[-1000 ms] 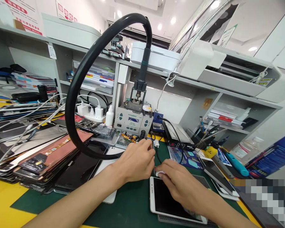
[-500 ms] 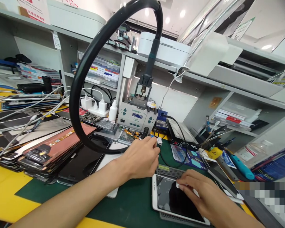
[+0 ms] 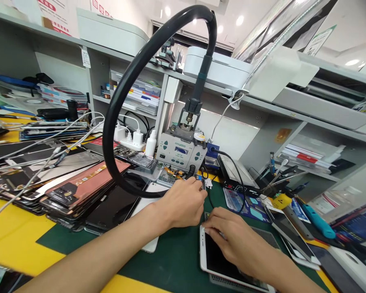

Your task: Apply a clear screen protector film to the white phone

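A white-framed tablet (image 3: 203,257) with a dark screen lies on a grey perforated plate (image 3: 266,237), on the green mat. My right hand (image 3: 232,236) is over the tablet's upper left corner. Its fingertips pinch a small white wad (image 3: 203,228) against the frame. Left of the tablet and above the mat, my left hand (image 3: 185,201) is closed, its fingers curled; what they hold, if anything, is hidden. Just behind that hand is an open case (image 3: 167,175) with small orange and dark parts, partly covered by it.
A hot air station (image 3: 181,152) stands at the back, its thick black hose (image 3: 110,134) looping over my left forearm. Stacked phone screens and panels (image 3: 85,187) fill the left side. Tools, including a teal-handled one (image 3: 319,221), and phones lie at right.
My right hand has moved left across the screen with the white wad, from its upper middle to the upper left corner. My left hand stays closed in nearly the same place. The view has shifted slightly.
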The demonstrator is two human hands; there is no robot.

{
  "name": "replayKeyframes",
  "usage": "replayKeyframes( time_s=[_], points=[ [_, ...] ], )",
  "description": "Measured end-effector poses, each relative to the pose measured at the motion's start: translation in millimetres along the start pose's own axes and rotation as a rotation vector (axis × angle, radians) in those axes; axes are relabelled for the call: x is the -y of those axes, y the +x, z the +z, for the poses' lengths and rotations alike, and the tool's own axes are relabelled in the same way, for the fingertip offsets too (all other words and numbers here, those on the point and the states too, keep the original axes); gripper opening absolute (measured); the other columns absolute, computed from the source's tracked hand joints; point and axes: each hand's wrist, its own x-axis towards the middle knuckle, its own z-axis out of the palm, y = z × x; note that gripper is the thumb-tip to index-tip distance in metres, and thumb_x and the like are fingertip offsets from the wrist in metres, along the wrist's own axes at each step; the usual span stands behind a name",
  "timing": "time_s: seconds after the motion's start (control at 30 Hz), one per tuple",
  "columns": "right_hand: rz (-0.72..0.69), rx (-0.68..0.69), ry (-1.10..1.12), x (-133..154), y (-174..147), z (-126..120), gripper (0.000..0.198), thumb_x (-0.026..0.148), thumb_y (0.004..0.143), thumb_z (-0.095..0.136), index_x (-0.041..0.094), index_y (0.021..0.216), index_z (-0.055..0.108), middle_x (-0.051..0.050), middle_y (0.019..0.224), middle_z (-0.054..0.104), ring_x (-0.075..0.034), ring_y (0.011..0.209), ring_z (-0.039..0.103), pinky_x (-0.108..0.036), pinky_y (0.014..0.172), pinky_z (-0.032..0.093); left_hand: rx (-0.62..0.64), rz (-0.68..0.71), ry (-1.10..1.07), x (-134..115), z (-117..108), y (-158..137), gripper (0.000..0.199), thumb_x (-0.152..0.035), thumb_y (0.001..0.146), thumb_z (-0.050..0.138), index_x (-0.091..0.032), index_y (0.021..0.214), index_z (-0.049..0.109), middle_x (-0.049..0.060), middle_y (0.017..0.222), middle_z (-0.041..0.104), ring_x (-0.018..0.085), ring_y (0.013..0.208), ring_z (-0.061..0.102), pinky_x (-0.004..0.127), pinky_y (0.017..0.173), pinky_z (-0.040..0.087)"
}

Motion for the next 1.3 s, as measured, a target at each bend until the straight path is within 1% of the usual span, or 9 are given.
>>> replayKeyframes(
  time_s=[0.17, 0.3, 0.47, 0.57, 0.77, 0.87, 0.97, 1.1, 1.3],
  points=[
    [-0.005, -0.031, 0.068, 2, 8, -1, 0.025, 0.017, 0.1, 0.046, 0.02, 0.096, 0.07, -0.006, 0.098, 0.064, -0.02, 0.093, 0.06, -0.032, 0.084, 0.046, -0.003, 0.001, 0.01, 2, 1, 0, 0.019, -0.023, 0.088, 0.045, -0.018, 0.082, 0.063, 0.007, 0.087, 0.063, 0.027, 0.081, 0.06, 0.04, 0.059, 0.047],
    [0.056, -0.071, 0.137, -2, 5, -8, 0.023, 0.019, 0.099, 0.049, 0.021, 0.097, 0.072, -0.004, 0.095, 0.066, -0.019, 0.089, 0.062, -0.029, 0.08, 0.045, -0.014, -0.001, 0.012, 2, 2, 1, 0.02, -0.024, 0.089, 0.045, -0.018, 0.083, 0.063, 0.008, 0.087, 0.063, 0.027, 0.084, 0.059, 0.041, 0.065, 0.048],
    [0.133, 0.001, 0.15, -2, -4, -15, 0.025, 0.027, 0.098, 0.05, 0.022, 0.092, 0.074, -0.004, 0.086, 0.067, -0.018, 0.074, 0.061, -0.028, 0.067, 0.043, -0.016, 0.018, 0.006, 2, 3, 1, 0.022, -0.026, 0.091, 0.045, -0.018, 0.081, 0.063, 0.008, 0.086, 0.064, 0.026, 0.085, 0.059, 0.042, 0.072, 0.048],
    [0.148, -0.004, 0.139, 0, -2, -11, 0.026, 0.026, 0.098, 0.05, 0.022, 0.09, 0.074, -0.005, 0.086, 0.067, -0.019, 0.073, 0.061, -0.028, 0.066, 0.043, -0.016, 0.029, 0.002, 1, 4, 1, 0.022, -0.027, 0.091, 0.046, -0.018, 0.082, 0.064, 0.008, 0.086, 0.064, 0.027, 0.087, 0.058, 0.043, 0.074, 0.048],
    [0.097, -0.049, 0.081, 7, 9, -3, 0.025, 0.015, 0.094, 0.048, 0.02, 0.085, 0.071, -0.004, 0.086, 0.065, -0.019, 0.077, 0.06, -0.027, 0.068, 0.041, -0.011, 0.044, 0.002, 2, 5, 1, 0.021, -0.026, 0.09, 0.046, -0.018, 0.081, 0.063, 0.008, 0.087, 0.064, 0.026, 0.086, 0.058, 0.042, 0.072, 0.047],
    [0.094, -0.046, 0.079, 10, 12, -2, 0.025, 0.012, 0.092, 0.049, 0.02, 0.078, 0.068, -0.002, 0.082, 0.065, -0.017, 0.071, 0.058, -0.026, 0.064, 0.039, -0.01, 0.047, 0.001, 2, 5, 1, 0.02, -0.024, 0.09, 0.047, -0.018, 0.08, 0.063, 0.008, 0.087, 0.064, 0.025, 0.086, 0.058, 0.041, 0.071, 0.046],
    [0.123, -0.03, 0.116, 13, 12, -2, 0.022, 0.015, 0.091, 0.053, 0.021, 0.079, 0.07, -0.001, 0.079, 0.064, -0.016, 0.066, 0.056, -0.026, 0.06, 0.037, -0.006, 0.049, -0.002, 2, 5, 1, 0.02, -0.025, 0.09, 0.047, -0.018, 0.081, 0.063, 0.008, 0.087, 0.065, 0.025, 0.086, 0.058, 0.04, 0.07, 0.045],
    [0.135, -0.007, 0.152, 17, 8, -2, 0.021, 0.02, 0.093, 0.055, 0.021, 0.081, 0.072, -0.001, 0.081, 0.066, -0.016, 0.067, 0.058, -0.026, 0.06, 0.037, -0.007, 0.049, -0.005, 3, 5, 1, 0.02, -0.026, 0.091, 0.047, -0.018, 0.083, 0.064, 0.009, 0.09, 0.065, 0.026, 0.089, 0.058, 0.04, 0.071, 0.045],
    [0.056, 0.043, 0.175, 24, -2, -5, 0.023, 0.019, 0.096, 0.054, 0.022, 0.083, 0.073, -0.002, 0.086, 0.067, -0.016, 0.078, 0.061, -0.025, 0.068, 0.04, -0.007, 0.05, -0.006, 3, 3, 0, 0.021, -0.027, 0.093, 0.046, -0.018, 0.084, 0.064, 0.009, 0.09, 0.065, 0.026, 0.09, 0.059, 0.041, 0.073, 0.047]
  ],
)
